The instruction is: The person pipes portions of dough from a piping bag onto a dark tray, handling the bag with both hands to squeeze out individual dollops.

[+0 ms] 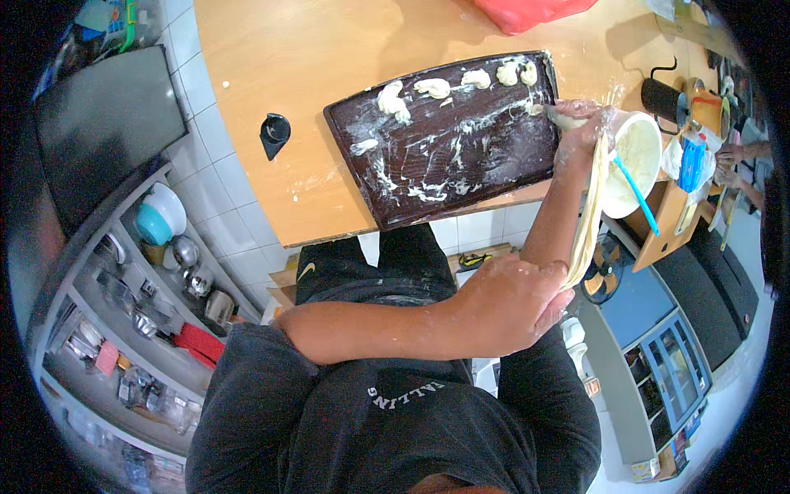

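Observation:
My right hand (pixel 581 128), dusted with flour or batter, is closed around the lower part of a long, pale piping bag (pixel 591 216) at the tray's right edge. A pale tip pokes out of this fist over the tray. The bag's length runs back beside my right forearm. My left hand (pixel 527 300) crosses in front of my body, its fingers closed at the bag's rear end; the grip is partly hidden. The dark baking tray (pixel 494 177) is smeared with pale streaks, and several curled batter blobs (pixel 432 87) line its far side.
Right of my right hand stands a white bowl (pixel 650 156) of pale batter, with a blue-handled spatula (pixel 638 196) across it. A black funnel-shaped cup (pixel 275 134) lies left on the wooden table (pixel 304 202). Beyond are a red bag (pixel 535 12) and another person's hand (pixel 731 154).

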The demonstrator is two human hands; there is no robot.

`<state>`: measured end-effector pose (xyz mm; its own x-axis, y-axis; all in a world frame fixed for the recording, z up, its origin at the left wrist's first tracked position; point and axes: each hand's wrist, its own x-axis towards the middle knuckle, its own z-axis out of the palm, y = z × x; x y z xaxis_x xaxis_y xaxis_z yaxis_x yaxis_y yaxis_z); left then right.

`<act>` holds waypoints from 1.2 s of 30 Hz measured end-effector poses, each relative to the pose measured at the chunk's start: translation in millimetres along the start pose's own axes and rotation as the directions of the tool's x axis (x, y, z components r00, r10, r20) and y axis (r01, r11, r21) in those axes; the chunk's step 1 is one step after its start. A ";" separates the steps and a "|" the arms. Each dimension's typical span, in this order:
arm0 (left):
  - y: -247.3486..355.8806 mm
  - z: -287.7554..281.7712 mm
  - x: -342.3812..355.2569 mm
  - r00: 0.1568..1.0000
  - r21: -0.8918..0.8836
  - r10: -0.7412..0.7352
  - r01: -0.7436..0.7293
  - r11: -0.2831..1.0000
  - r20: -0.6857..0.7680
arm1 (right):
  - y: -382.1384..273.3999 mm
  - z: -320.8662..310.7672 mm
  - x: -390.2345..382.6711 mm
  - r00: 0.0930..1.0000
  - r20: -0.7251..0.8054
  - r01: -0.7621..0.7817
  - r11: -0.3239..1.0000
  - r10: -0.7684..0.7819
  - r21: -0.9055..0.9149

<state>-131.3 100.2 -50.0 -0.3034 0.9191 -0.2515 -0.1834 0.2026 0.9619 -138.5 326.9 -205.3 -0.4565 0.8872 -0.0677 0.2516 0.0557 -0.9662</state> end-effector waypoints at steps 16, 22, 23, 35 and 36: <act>-3.7 9.7 -2.5 0.996 0.111 0.048 -0.040 0.993 -0.072 | 0.7 -3.4 -6.5 0.998 -0.026 -0.055 0.996 0.057 0.063; -3.2 9.7 -1.9 0.998 0.068 -0.014 0.018 0.998 -0.054 | -3.9 1.6 -4.2 0.980 -0.038 -0.176 0.944 0.194 0.280; -3.5 10.0 -1.5 0.999 0.066 -0.013 0.017 0.998 -0.052 | 3.6 -1.9 0.9 0.982 -0.027 -0.171 0.946 0.186 0.276; -9.6 15.9 0.8 0.988 0.116 0.075 -0.059 0.991 -0.135 | 25.7 -4.0 13.6 0.988 0.029 -0.153 0.953 0.151 0.261; -12.0 17.2 0.9 0.985 0.104 0.091 -0.077 0.992 -0.147 | 36.0 -8.1 18.8 0.992 0.043 -0.129 0.956 0.121 0.263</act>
<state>-113.3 104.5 -60.0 -0.4528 0.8742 -0.1755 -0.0618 0.1656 0.9843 -131.1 349.2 -239.3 -0.4588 0.8669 -0.1952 0.0750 -0.1811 -0.9806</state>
